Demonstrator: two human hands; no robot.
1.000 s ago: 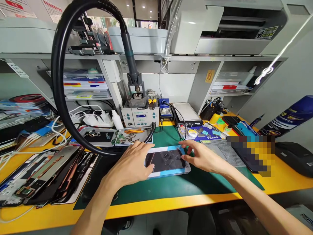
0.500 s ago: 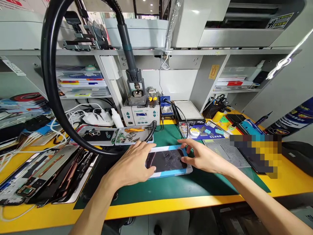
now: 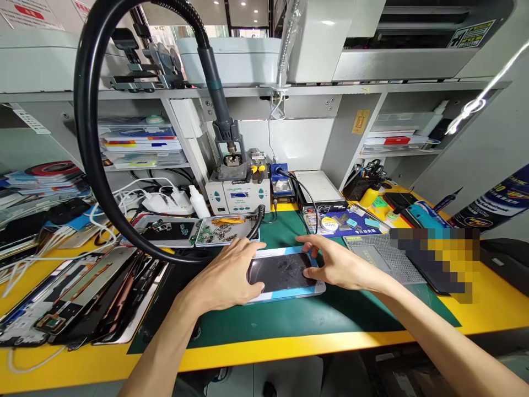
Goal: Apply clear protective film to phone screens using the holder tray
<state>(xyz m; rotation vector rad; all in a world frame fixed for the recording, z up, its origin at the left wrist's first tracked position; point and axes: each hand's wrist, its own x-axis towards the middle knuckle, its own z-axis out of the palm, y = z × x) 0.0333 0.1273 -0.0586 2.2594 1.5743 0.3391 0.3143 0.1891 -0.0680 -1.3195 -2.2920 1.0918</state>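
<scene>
A black phone screen (image 3: 283,271) with fine cracks lies flat on a light plate with blue and white strips (image 3: 303,290) along its long edges, on the green mat (image 3: 297,321). My left hand (image 3: 231,270) spans the left end, its thumb at the near edge and its fingers over the far edge. At the right end, my right hand (image 3: 336,262) has its thumb pressed on the screen's end, with the index finger stretched past the far edge and the other fingers curled. Both palms hide the short ends of the screen.
A hot air station (image 3: 238,194) with a looping black hose (image 3: 88,138) stands behind. Phone parts (image 3: 86,298) crowd the left, near a tray of small boards (image 3: 226,229). To the right lie a perforated metal plate (image 3: 397,264) and a dark phone (image 3: 433,264).
My right thumb has shifted slightly left on the screen. The left hand keeps its place at the other end, and the whole view has tilted a little.
</scene>
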